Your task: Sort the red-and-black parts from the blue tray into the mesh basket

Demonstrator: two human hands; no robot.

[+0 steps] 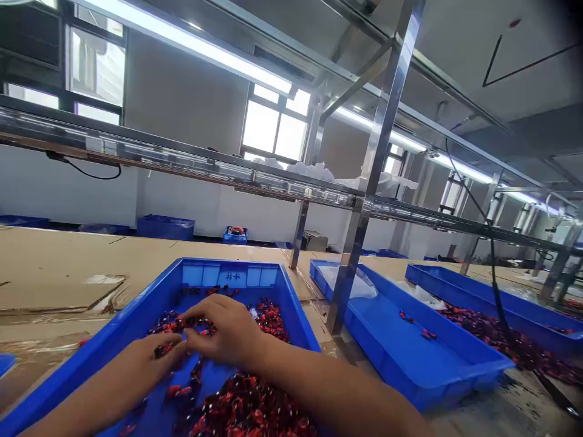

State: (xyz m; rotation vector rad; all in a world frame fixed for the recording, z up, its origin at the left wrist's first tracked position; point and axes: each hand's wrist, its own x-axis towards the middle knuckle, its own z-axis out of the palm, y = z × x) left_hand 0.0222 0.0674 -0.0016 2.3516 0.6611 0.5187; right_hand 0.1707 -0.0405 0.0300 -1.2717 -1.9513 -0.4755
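Both hands are inside a blue plastic tray (118, 328), low over loose glossy red and dark-red pieces (255, 406) that look like dried flower calyces. My left hand (152, 358) is closed, thumb and fingers pinching a dark-red piece (166, 348). Right beside it, my right hand (225, 331) has its fingers curled down and its thumb toward the left hand; whatever lies between those fingertips is hidden. Smaller heaps of red pieces (271, 318) lie along the tray's right side, and a few are scattered on its blue floor.
A metal post (350, 267) rises between my tray and a second blue tray (392, 340), which holds a few pieces and a clear plastic bag (348, 280). Farther right, a pile of red pieces (514, 346) lies by another blue tray (455, 285). A black cable (494, 261) hangs there.
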